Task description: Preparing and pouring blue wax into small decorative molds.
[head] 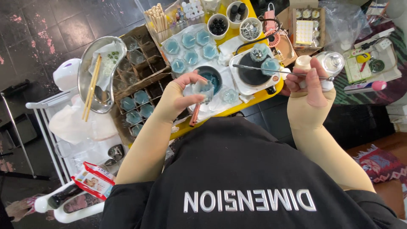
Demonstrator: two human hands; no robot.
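The left hand [180, 97], covered in a tan sleeve to the knuckles, has its fingers [196, 80] curled around a small clear glass cup [204, 90], which it grips and holds tilted just above the yellow table [254, 99]. Directly behind those fingertips sits a dark round bowl of blue liquid [210, 77], nearly touching the cup. Just below the fingers a copper-coloured stick [195, 114] lies slanted over the table's edge. To the fingers' right, a second clear cup [229, 96] rests on white paper.

The right hand [313, 87] is closed around the end of a long thin metal spoon [280, 71], pinching its handle; the shaft runs leftward from the fingers across a white hotplate with a black round top [253, 75], where a pale blue flower-shaped mould [270, 65] sits. Just beyond the right fingertips stands a clear glass jar with a lid [331, 62].

Farther from the left fingers, toward the far side, a group of blue flower-shaped cups [190, 48] stands on white paper. To their left, a brown cardboard divider box [142, 91] holds more blue-filled cups, and beyond it a metal kidney-shaped tray [101, 74] carries wooden chopsticks [92, 87]. Small white cups of dark beads and metal bits [219, 25] stand at the table's far edge.
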